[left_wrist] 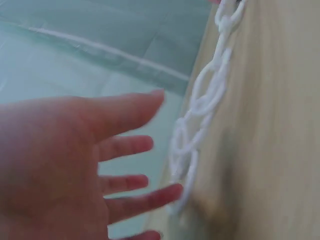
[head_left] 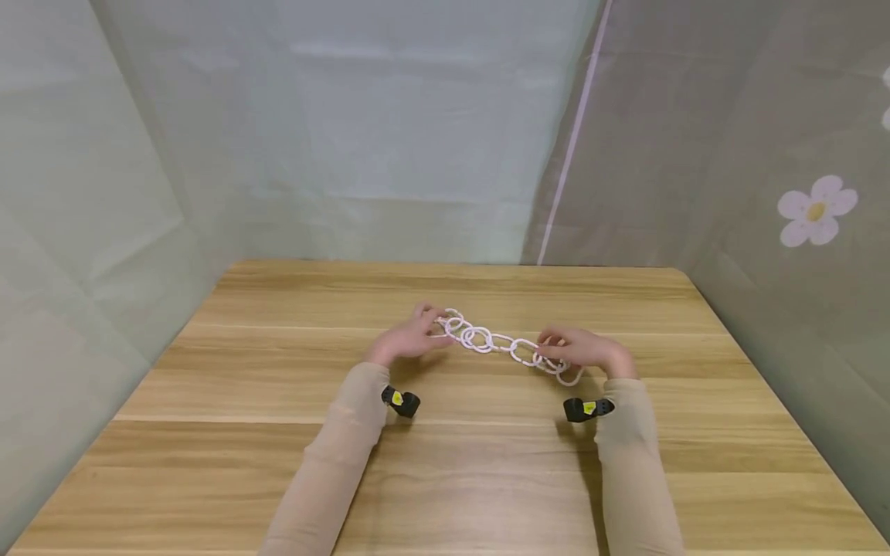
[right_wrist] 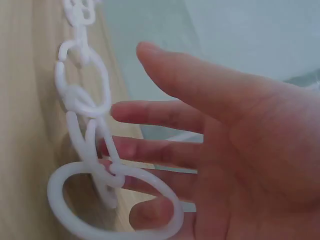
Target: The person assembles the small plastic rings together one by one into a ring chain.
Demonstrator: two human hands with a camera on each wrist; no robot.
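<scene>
A chain of white plastic rings (head_left: 501,344) lies on the wooden table (head_left: 487,479), running left to right between my hands. My left hand (head_left: 413,336) is at the chain's left end. In the left wrist view that hand (left_wrist: 75,160) has its fingers straight and spread, with one fingertip (left_wrist: 172,192) touching the chain (left_wrist: 200,100). My right hand (head_left: 580,349) is at the right end. In the right wrist view its fingers (right_wrist: 165,112) are straight, and the chain (right_wrist: 82,100) with a larger end ring (right_wrist: 115,205) hangs just in front of them.
Pale green and grey cloth walls close the table in on the left, back and right, and the right one carries a printed flower (head_left: 815,210). A black strap sits on each wrist (head_left: 401,400) (head_left: 587,408). Bare wood lies on all sides of the chain.
</scene>
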